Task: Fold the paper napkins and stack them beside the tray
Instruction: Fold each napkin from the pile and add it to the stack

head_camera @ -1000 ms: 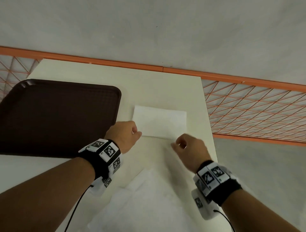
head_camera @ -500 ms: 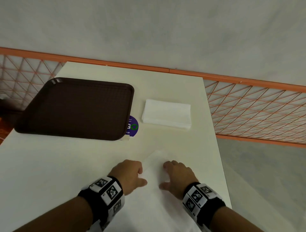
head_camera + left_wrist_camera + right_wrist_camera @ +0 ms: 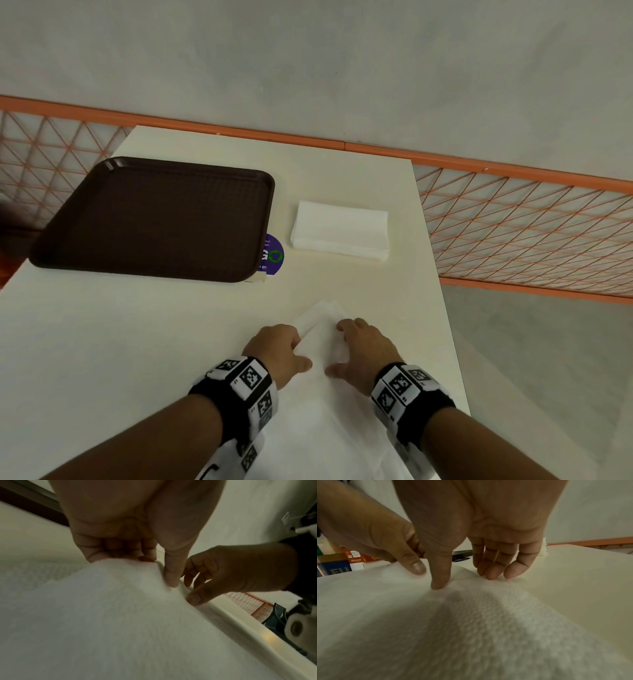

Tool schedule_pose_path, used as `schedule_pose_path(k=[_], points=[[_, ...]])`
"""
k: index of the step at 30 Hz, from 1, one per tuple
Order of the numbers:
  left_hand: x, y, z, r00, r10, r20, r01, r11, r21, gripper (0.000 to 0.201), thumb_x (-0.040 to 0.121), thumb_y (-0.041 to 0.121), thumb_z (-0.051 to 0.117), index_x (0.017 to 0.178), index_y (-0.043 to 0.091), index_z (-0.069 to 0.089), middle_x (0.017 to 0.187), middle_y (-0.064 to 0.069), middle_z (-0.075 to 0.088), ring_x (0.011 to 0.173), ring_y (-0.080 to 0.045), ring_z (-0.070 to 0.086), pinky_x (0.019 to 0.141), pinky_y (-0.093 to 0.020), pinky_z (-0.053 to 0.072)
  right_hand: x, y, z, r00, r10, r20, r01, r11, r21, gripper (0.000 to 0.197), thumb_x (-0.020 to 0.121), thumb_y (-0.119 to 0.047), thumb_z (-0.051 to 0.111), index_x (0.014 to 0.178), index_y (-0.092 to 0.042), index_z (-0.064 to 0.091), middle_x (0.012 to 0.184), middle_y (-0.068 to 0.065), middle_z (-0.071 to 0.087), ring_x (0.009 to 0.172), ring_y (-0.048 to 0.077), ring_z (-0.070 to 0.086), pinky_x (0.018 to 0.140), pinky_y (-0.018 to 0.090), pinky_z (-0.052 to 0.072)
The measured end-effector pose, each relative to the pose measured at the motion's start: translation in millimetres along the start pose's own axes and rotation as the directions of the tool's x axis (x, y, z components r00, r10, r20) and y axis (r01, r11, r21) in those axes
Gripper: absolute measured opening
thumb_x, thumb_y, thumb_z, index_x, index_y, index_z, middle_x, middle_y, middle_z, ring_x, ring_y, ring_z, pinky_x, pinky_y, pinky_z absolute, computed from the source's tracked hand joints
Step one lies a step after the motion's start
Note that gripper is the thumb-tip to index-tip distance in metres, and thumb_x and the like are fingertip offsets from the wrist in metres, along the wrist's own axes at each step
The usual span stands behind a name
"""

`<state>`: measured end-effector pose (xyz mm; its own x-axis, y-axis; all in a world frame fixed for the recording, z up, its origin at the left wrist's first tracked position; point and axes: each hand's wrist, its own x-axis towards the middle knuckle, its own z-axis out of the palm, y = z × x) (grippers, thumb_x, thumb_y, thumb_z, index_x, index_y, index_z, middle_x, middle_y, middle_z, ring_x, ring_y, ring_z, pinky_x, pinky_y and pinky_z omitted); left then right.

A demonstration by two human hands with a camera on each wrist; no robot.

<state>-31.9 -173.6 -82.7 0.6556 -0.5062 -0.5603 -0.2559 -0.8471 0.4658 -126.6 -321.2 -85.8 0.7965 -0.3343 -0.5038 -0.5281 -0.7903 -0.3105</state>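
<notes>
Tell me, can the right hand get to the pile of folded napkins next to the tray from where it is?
Probably yes. The right hand rests on a loose napkin, and only bare table lies between it and the folded napkins. Nothing blocks the way.

Head view: looks forward and down over the table (image 3: 205, 342), taking in both wrists. Left wrist view: close, low, looks along the left hand (image 3: 137, 520). Right wrist view: close, low, looks along the right hand (image 3: 488, 520). All three share the napkin (image 3: 322, 342) and both hands.
</notes>
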Motion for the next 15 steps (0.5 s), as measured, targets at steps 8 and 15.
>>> schedule_pose_path(k=[8,15], points=[[-7.2,-3.7,-19.8,0.978,0.207,0.032,-0.183,0.919,-0.35,0.014,0.085,0.029,0.07,0.082,0.018,0.063,0.081,-0.003,0.071,0.071,-0.019,0.065,0.074,-0.037,0.054,-10.9,22.5,-8.7,0.998,0.01,-0.068,0.019,0.909,0.417,0.057,0.086,-0.058,0.059,0.134,-0.029,0.047,0.126,-0.007,0.058,0.112,0.013,0.054,0.092,0.027,0.042],[-7.4,-7.2,-57.5,0.979,0.142,-0.147,-0.204,0.674,-0.71,0.011,0.092,0.018,0.062,0.096,0.01,0.067,0.091,-0.011,0.074,0.088,-0.03,0.07,0.087,-0.046,0.053,-23.2,37.6,-28.6,0.992,0.121,-0.029,-0.04,0.532,0.846,0.057,0.066,-0.061,0.065,0.108,-0.022,0.067,0.093,0.0,0.074,0.09,0.019,0.068,0.089,0.042,0.056]])
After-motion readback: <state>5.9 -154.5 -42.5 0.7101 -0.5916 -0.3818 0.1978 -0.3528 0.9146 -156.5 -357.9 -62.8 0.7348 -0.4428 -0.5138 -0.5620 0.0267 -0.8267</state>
